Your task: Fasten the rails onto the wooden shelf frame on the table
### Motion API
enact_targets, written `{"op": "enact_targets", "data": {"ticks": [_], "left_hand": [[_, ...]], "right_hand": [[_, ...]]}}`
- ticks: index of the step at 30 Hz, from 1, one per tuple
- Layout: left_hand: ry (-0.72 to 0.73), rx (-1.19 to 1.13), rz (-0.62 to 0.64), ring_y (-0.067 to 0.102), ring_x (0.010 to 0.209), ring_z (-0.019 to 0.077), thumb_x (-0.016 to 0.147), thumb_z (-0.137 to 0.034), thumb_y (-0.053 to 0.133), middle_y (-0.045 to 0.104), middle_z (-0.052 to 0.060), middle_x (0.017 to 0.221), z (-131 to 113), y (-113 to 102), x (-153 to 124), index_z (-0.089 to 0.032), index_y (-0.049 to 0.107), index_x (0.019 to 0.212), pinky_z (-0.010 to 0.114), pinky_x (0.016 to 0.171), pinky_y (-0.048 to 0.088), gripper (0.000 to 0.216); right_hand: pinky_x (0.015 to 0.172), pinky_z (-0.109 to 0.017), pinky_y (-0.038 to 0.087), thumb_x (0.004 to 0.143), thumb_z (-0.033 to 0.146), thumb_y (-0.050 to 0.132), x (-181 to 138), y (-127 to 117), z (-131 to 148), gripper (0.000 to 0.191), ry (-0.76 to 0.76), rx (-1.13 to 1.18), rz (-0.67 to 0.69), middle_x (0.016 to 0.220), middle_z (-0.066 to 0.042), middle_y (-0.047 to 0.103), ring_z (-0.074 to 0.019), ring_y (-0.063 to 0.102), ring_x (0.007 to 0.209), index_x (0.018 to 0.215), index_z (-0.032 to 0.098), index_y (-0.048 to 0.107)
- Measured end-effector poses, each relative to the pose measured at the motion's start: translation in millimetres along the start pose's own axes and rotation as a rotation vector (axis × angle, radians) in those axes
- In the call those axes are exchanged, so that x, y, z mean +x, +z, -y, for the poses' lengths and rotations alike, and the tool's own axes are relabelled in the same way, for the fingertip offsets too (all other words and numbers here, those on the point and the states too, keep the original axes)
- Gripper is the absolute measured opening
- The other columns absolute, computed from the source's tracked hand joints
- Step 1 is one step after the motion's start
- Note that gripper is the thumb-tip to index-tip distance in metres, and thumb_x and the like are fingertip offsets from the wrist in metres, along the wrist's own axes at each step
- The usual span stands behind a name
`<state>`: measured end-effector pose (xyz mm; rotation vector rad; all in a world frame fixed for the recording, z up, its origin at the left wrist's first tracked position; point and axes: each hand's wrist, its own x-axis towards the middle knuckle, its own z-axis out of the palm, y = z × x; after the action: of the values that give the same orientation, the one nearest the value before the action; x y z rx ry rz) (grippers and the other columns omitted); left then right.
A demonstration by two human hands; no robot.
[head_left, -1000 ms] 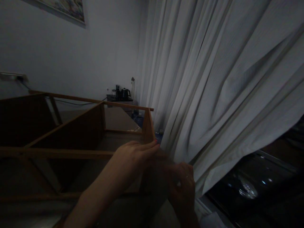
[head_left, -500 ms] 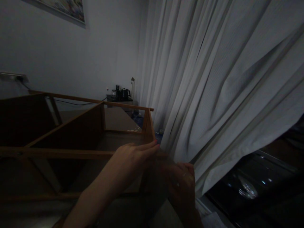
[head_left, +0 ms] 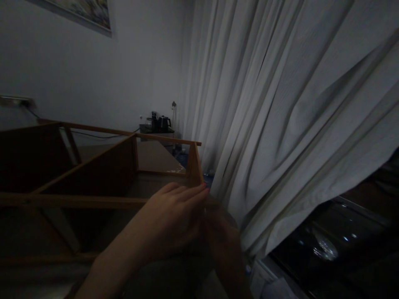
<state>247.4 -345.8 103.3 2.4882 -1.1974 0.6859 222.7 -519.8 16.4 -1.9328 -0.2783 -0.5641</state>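
Observation:
A wooden shelf frame [head_left: 102,201] with dark panels fills the lower left. My left hand [head_left: 174,211] grips its near right corner, fingers stretched along the end and closed over the wood. Just right of that corner is my right hand [head_left: 222,245], smeared by motion, its fingertips close to the left fingers. A tiny bright spot shows between the hands, too small to name. Whether the right hand holds anything is hidden by blur and darkness.
A long white curtain [head_left: 268,116] hangs close on the right. Behind the frame, a black kettle [head_left: 163,122] stands on a small cabinet [head_left: 157,131] by the wall. A dark glossy surface [head_left: 330,232] lies at lower right.
My right hand has moved left, closer to the frame's corner and my left hand. The left hand keeps its place at the corner, its back turned slightly.

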Motion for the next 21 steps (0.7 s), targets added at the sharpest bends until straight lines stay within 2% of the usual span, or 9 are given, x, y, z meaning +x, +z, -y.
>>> {"op": "enact_targets", "data": {"ticks": [2, 4, 7, 10, 13, 16, 21], "left_hand": [[0.027, 0.025, -0.035, 0.066, 0.112, 0.0242, 0.085, -0.017, 0.059, 0.063, 0.007, 0.137, -1.0, -2.6, 0.9, -0.021, 0.052, 0.135, 0.043, 0.095, 0.051, 0.051], [0.026, 0.068, -0.090, 0.065, 0.110, 0.0243, 0.085, -0.016, 0.058, 0.066, 0.006, 0.131, -3.6, -7.9, 0.0, -0.024, 0.058, 0.124, 0.041, 0.092, 0.051, 0.040], [-0.087, 0.149, -0.132, 0.068, 0.088, 0.0229, 0.084, -0.018, 0.056, 0.074, 0.006, 0.102, -9.2, -19.1, -9.9, -0.022, 0.064, 0.094, 0.034, 0.075, 0.053, 0.013], [-0.165, 0.119, 0.006, 0.070, 0.068, 0.0187, 0.084, -0.015, 0.051, 0.075, 0.002, 0.084, -13.9, -26.6, -26.3, -0.022, 0.064, 0.087, 0.026, 0.059, 0.051, 0.015], [-0.193, 0.081, 0.190, 0.071, 0.058, 0.0195, 0.079, -0.008, 0.048, 0.078, 0.001, 0.084, -16.6, -25.5, -35.6, -0.024, 0.067, 0.099, 0.025, 0.049, 0.049, 0.032], [-0.281, 0.110, 0.287, 0.074, 0.061, 0.0238, 0.077, -0.005, 0.048, 0.079, 0.006, 0.092, -17.8, -19.8, -30.9, -0.023, 0.068, 0.109, 0.027, 0.049, 0.051, 0.042], [-0.368, 0.122, 0.342, 0.076, 0.072, 0.0261, 0.081, -0.002, 0.051, 0.079, 0.007, 0.088, -15.6, -17.3, -13.3, -0.023, 0.073, 0.098, 0.028, 0.058, 0.055, 0.035]], "right_hand": [[0.061, -0.023, 0.051, 0.094, 0.044, 0.056, -0.7, 1.5, 2.0, 0.027, 0.001, 0.014, -0.006, 0.084, -0.002, 0.078, -0.0156, 0.072, 0.072, 0.088, 0.024, 0.073], [0.061, -0.024, 0.051, 0.094, 0.046, 0.055, -0.6, 2.9, 4.3, 0.030, -0.043, -0.012, -0.037, 0.081, -0.002, 0.077, -0.0163, 0.071, 0.070, 0.083, 0.024, 0.073], [0.067, -0.028, 0.052, 0.094, 0.046, 0.054, 0.6, 4.7, 7.7, 0.036, -0.145, -0.114, -0.103, 0.078, -0.004, 0.075, -0.0178, 0.070, 0.073, 0.073, 0.023, 0.072], [0.068, -0.029, 0.050, 0.095, 0.044, 0.054, 1.9, 6.4, 10.3, 0.036, -0.192, -0.201, -0.133, 0.075, -0.003, 0.074, -0.0174, 0.069, 0.070, 0.071, 0.023, 0.072], [0.067, -0.029, 0.048, 0.095, 0.040, 0.056, 2.3, 9.0, 12.3, 0.034, -0.174, -0.168, -0.110, 0.072, -0.002, 0.074, -0.0167, 0.068, 0.069, 0.071, 0.024, 0.073], [0.066, -0.029, 0.048, 0.095, 0.040, 0.055, 1.9, 12.6, 13.2, 0.034, -0.110, -0.090, -0.073, 0.068, -0.001, 0.073, -0.0168, 0.068, 0.067, 0.070, 0.023, 0.072], [0.060, -0.029, 0.048, 0.094, 0.046, 0.053, 1.2, 18.3, 10.4, 0.041, 0.020, 0.011, -0.021, 0.066, -0.004, 0.071, -0.0178, 0.065, 0.064, 0.068, 0.021, 0.071]]}}
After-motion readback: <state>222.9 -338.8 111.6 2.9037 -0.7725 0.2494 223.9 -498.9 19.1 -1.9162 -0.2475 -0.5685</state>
